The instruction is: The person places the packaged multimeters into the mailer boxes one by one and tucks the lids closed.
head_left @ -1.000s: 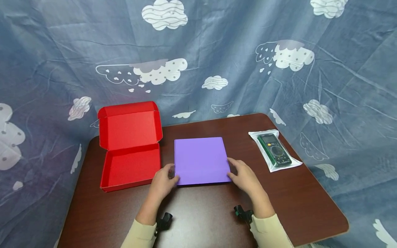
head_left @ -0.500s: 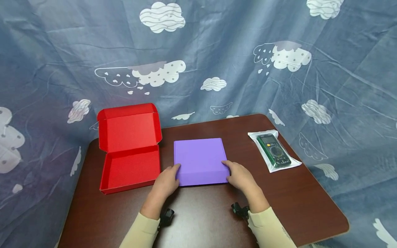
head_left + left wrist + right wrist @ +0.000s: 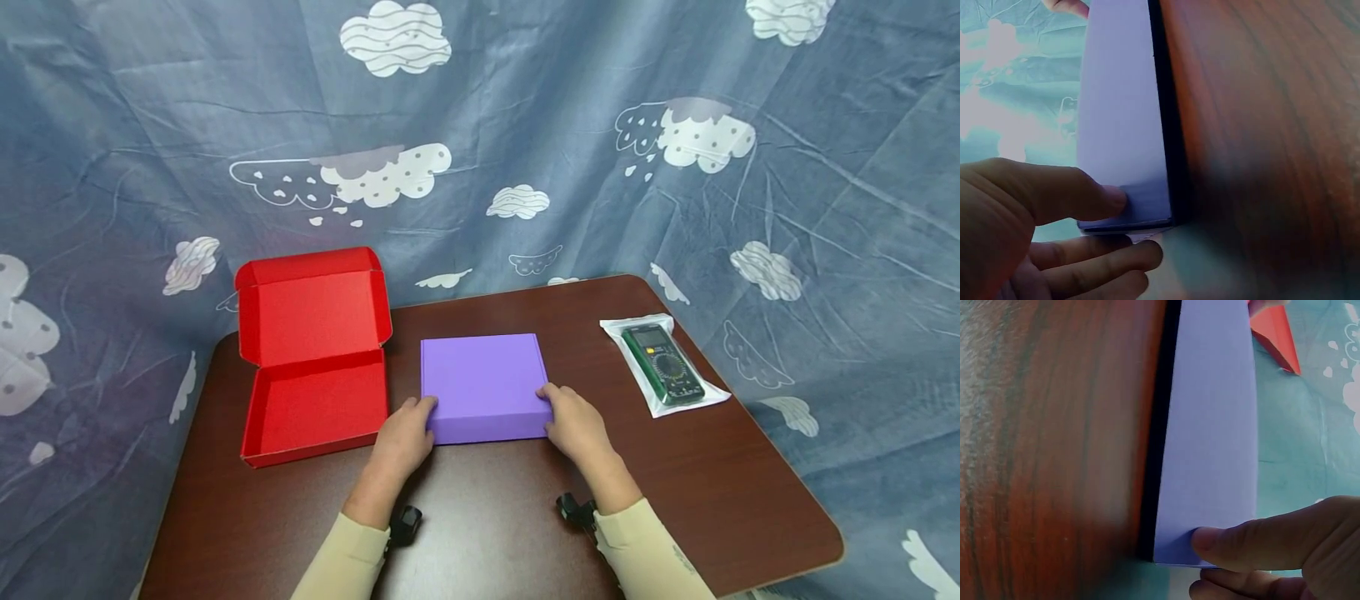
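Note:
A closed purple cardboard box (image 3: 483, 375) lies in the middle of the head view, its plain front face towards me. My left hand (image 3: 405, 435) grips its near left corner. In the left wrist view the thumb (image 3: 1107, 201) presses on the front face while the other fingers lie along the box's left end. At the near right corner, my right hand (image 3: 576, 423) holds the box the same way. The right wrist view has that thumb (image 3: 1210, 544) on the front face (image 3: 1213, 437), with fingers partly hidden round the end.
An open red cardboard box (image 3: 318, 404) with its lid raised stands on the left of the brown table (image 3: 480, 517). On the right lies a dark green multimeter (image 3: 663, 364) in white packaging. A cloud-patterned blue curtain (image 3: 480, 125) hangs behind.
Both hands have shifted their hold at the near corners, and the left hand moved slightly inward. More of the purple box's front face shows. The red box and multimeter stay put.

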The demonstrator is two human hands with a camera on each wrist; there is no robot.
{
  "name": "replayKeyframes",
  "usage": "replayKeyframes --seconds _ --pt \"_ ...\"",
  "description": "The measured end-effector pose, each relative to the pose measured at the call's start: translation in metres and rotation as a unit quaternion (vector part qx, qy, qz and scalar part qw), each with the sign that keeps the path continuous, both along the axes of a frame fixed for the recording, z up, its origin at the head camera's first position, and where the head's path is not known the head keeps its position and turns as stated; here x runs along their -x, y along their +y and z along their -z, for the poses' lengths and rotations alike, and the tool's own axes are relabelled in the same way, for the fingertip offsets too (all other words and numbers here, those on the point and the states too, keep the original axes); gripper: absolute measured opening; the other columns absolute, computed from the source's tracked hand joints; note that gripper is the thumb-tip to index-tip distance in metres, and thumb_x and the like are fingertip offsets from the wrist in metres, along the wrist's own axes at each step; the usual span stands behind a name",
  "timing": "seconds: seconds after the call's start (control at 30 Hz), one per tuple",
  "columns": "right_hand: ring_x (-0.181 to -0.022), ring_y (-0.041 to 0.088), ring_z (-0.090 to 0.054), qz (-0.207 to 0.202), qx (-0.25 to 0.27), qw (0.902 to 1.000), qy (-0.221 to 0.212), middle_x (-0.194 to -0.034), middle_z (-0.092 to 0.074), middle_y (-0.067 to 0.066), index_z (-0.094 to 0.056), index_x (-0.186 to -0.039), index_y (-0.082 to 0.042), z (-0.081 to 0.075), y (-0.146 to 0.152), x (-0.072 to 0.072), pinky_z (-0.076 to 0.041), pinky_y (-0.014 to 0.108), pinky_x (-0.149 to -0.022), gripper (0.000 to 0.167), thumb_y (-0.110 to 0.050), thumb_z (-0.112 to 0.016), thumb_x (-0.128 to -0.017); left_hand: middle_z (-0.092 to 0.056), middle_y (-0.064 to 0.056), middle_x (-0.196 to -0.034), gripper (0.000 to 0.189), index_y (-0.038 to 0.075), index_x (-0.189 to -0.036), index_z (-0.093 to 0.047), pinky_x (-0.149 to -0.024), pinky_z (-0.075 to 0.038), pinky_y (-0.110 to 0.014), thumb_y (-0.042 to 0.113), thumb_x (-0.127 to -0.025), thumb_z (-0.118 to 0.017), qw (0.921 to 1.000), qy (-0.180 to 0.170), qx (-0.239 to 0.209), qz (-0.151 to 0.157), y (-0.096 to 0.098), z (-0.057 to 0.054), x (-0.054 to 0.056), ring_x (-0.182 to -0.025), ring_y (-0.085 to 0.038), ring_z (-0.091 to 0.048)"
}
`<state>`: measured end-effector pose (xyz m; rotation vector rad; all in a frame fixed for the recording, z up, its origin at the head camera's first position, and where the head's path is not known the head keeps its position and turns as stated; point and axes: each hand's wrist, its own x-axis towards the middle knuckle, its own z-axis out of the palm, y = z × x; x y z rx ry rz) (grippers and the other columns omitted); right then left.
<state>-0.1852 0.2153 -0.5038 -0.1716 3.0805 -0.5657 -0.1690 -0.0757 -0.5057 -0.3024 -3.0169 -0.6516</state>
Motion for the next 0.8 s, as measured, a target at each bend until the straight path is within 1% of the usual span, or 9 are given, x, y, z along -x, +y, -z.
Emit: replayKeyframes --seconds 0.2,0.33,0.47,0.57,0.67,0.8 --pt "-0.097 0.039 -0.071 0.004 -0.002 0.9998 0.021 -0.106 -0.069 0.018 -0.068 -0.121 -0.008 0.003 -0.002 0.0 -0.057 0.054 -0.079 0.047 0.001 -0.081 -0.077 -0.068 -0.017 -0.103 0.043 0.008 -0.125 -0.07 -0.077 -0.059 -0.047 0.001 -0.083 -0.078 0.9996 0.029 -0.003 -0.005 0.0 0.007 0.001 -0.087 -0.036 -0.071" --pt "-0.092 0.04 -0.071 0.008 -0.004 0.9994 0.034 -0.102 -0.069 0.018 -0.068 -0.119 -0.008 0.005 -0.003 0.0 -0.057 0.055 -0.076 0.047 0.001 -0.082 -0.075 -0.067 -0.015 -0.097 0.041 0.009 -0.119 -0.071 -0.069 -0.058 -0.046 0.001 -0.079 -0.08 0.9983 0.057 -0.001 -0.013 0.001 0.011 0.0 -0.078 -0.036 -0.07" --pt "-0.085 0.04 -0.071 0.014 -0.015 0.9986 0.048 -0.099 -0.068 0.018 -0.067 -0.117 -0.009 0.007 -0.007 0.0 -0.056 0.054 -0.069 0.047 0.001 -0.082 -0.074 -0.066 -0.014 -0.093 0.041 0.009 -0.115 -0.071 -0.062 -0.056 -0.045 0.0 -0.076 -0.08 0.996 0.086 0.01 -0.021 0.004 0.016 -0.001 -0.07 -0.035 -0.068" --pt "-0.077 0.04 -0.07 0.019 -0.027 0.9974 0.064 -0.095 -0.068 0.019 -0.066 -0.116 -0.008 0.01 -0.011 -0.001 -0.055 0.052 -0.061 0.047 0.001 -0.082 -0.073 -0.065 -0.015 -0.09 0.039 0.008 -0.112 -0.072 -0.058 -0.055 -0.045 0.0 -0.074 -0.079 0.9942 0.101 0.02 -0.032 0.008 0.018 -0.002 -0.066 -0.036 -0.067" --pt "-0.072 0.04 -0.069 0.033 -0.032 0.9959 0.077 -0.09 -0.067 0.018 -0.068 -0.113 -0.009 0.011 -0.015 -0.001 -0.053 0.051 -0.055 0.044 0.002 -0.081 -0.073 -0.065 -0.016 -0.088 0.037 0.009 -0.109 -0.073 -0.055 -0.054 -0.046 0.0 -0.074 -0.079 0.9922 0.111 0.03 -0.047 0.012 0.019 -0.002 -0.063 -0.036 -0.067" --pt "-0.07 0.04 -0.069 0.057 -0.039 0.9939 0.086 -0.085 -0.068 0.017 -0.071 -0.107 -0.01 0.009 -0.02 0.001 -0.051 0.051 -0.052 0.039 0.005 -0.078 -0.072 -0.066 -0.016 -0.085 0.032 0.01 -0.106 -0.074 -0.052 -0.054 -0.047 0.0 -0.076 -0.078 0.9904 0.119 0.038 -0.058 0.016 0.021 0.0 -0.062 -0.036 -0.068"
